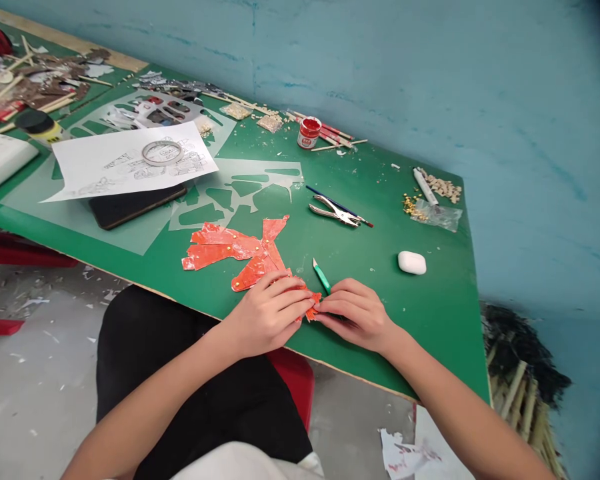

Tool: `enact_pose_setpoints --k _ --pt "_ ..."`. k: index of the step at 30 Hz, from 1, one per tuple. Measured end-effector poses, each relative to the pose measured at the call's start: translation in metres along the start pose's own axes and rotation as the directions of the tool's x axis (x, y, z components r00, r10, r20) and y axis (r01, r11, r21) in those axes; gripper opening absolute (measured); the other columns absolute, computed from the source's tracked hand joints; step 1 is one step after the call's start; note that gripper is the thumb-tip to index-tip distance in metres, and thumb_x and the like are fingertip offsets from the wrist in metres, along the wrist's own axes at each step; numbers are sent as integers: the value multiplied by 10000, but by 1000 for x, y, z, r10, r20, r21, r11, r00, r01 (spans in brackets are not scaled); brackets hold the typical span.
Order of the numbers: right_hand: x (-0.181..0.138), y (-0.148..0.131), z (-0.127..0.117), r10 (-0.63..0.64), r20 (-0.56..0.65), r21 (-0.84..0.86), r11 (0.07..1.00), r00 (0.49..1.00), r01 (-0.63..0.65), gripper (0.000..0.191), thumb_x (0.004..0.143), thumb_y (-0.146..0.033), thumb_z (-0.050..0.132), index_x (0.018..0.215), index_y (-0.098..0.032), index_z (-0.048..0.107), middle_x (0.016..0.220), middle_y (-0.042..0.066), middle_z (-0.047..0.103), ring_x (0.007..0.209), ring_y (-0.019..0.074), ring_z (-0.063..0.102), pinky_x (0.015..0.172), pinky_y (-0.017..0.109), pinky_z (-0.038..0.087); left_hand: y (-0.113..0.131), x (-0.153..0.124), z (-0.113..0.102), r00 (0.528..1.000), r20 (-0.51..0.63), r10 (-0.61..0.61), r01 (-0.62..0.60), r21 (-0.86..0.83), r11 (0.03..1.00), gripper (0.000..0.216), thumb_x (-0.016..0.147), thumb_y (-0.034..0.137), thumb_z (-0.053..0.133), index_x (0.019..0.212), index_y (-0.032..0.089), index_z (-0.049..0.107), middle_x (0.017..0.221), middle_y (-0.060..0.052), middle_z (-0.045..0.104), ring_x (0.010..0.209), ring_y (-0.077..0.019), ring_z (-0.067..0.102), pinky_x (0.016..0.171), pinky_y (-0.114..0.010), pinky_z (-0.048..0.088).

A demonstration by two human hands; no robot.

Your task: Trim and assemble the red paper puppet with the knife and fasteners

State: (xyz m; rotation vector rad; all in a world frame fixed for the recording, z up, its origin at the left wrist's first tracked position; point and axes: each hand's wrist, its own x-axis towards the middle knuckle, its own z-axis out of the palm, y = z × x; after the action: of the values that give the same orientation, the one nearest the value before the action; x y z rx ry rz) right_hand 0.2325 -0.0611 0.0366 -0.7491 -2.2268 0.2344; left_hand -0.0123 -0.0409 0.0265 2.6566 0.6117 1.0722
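Note:
A flat orange-red jointed paper figure (254, 251) lies at the table's front edge, its cut pieces joined by small gold fasteners. My left hand (266, 313) covers its lower right part, fingers bent together over it and holding it; the thumb is hidden. At the figure's right tip, my right hand (356, 312) pinches a narrow end between thumb and fingers. Just beyond the right fingers lies a green craft knife (322, 276), its near end hidden by that hand. Farther back, a silver hole-punch plier (334, 212) rests against a dark blue paintbrush (347, 210).
A white earbud case (412, 263) sits to the right. Gold fasteners (414, 206) and a white tube (425, 186) lie behind it. An open red paint jar (309, 133) stands near the wall. Leftward are cut-out plastic sheets (275, 171), a drawing (90, 160), a tape roll (163, 153) and a phone (135, 205).

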Motion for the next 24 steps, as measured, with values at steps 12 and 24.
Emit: enact_pose_setpoints --k 12,24 --pt "0 -2 1 1 -8 33 999 1000 -1 220 863 -150 825 1024 -215 690 780 23 751 705 180 654 657 337 591 2 -1 1 995 -42 94 -90 81 993 251 960 133 698 1211 137 691 1109 -64 808 1108 -228 730 1065 -466 556" --pt "6 -18 -8 397 153 346 836 905 -425 62 977 -165 649 980 -203 698 781 25 704 678 131 625 621 262 540 4 -2 0 983 -113 144 -124 168 978 27 980 135 701 991 158 710 1043 -50 824 997 -199 778 1016 -420 606"
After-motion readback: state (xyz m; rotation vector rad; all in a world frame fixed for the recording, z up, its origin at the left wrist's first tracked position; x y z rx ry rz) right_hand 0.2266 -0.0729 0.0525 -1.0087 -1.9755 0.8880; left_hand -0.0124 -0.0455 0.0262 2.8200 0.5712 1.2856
